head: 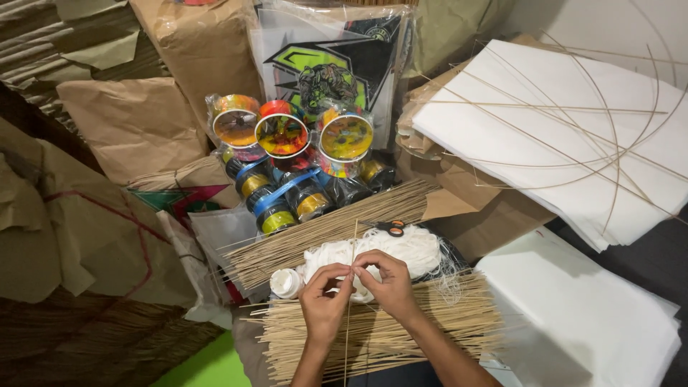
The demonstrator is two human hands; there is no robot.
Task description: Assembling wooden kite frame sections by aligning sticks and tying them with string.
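My left hand and my right hand meet at the fingertips over a pile of thin bamboo sticks. Both pinch one upright thin stick that runs from my lap up past my fingers. Just behind my hands lies a heap of white string with orange-handled scissors on top. A white glue bottle lies left of my left hand.
A second bundle of sticks lies diagonally behind. Colourful thread spools in plastic stand further back. White paper sheets with bent stick frames lie at right, another white stack near right, brown paper packages at left.
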